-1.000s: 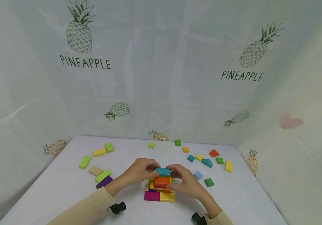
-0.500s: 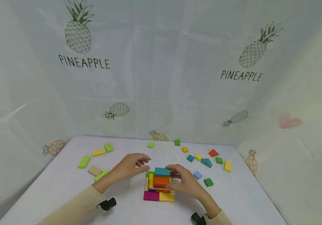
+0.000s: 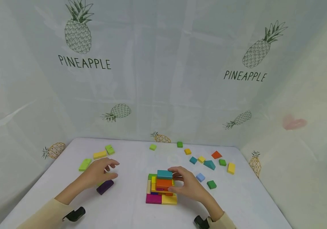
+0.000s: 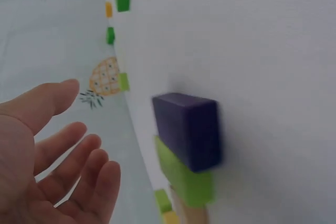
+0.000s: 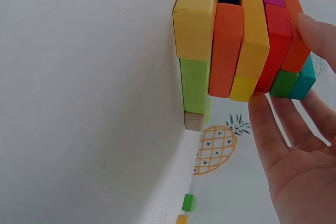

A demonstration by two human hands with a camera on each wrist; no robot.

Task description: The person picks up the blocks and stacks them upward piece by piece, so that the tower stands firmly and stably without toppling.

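A stepped tower of coloured blocks point(image 3: 153, 199) stands in the middle of the table, with a teal block point(image 3: 164, 174) on top and an orange block point(image 3: 164, 183) below it. My right hand point(image 3: 189, 186) holds the tower at its right side. Its thumb lies against the orange block, and the fingers reach to the teal block's far corner. My left hand point(image 3: 97, 173) hovers above the left of the table with fingers loosely bent and nothing in them. A purple block point(image 4: 189, 129) and a lime block point(image 4: 184, 174) lie under it, partly hidden in the head view.
Several loose blocks lie at the back right, among them a teal triangle point(image 3: 209, 164), a red-orange triangle point(image 3: 216, 155) and a yellow block point(image 3: 231, 168). At the back left are a yellow block point(image 3: 99, 155) and lime blocks point(image 3: 110, 149). A pineapple-printed curtain point(image 3: 163, 79) hangs behind the table.
My left hand has let go of the teal block and moved left, away from the tower, to above the purple and lime blocks. My right hand has stayed at the tower.
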